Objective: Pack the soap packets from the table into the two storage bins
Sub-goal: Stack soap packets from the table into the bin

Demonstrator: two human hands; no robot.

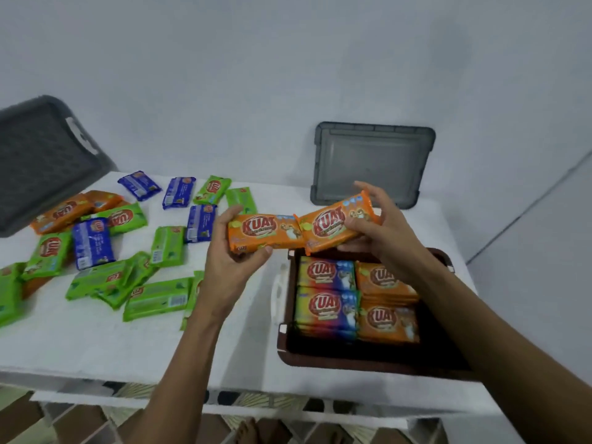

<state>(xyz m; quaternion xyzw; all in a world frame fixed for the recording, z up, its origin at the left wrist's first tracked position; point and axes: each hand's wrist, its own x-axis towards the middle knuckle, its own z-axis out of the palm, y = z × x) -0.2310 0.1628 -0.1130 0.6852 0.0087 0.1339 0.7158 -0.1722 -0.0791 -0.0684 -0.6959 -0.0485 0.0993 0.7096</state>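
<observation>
Two orange packets end-to-end, long axes crosswise, fingers of left hand and right hand clamped on one each.

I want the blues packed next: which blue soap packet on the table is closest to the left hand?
The blue packet right beside the left hand, next to the orange packet it holds; the other blue packets lie farther left.
</observation>
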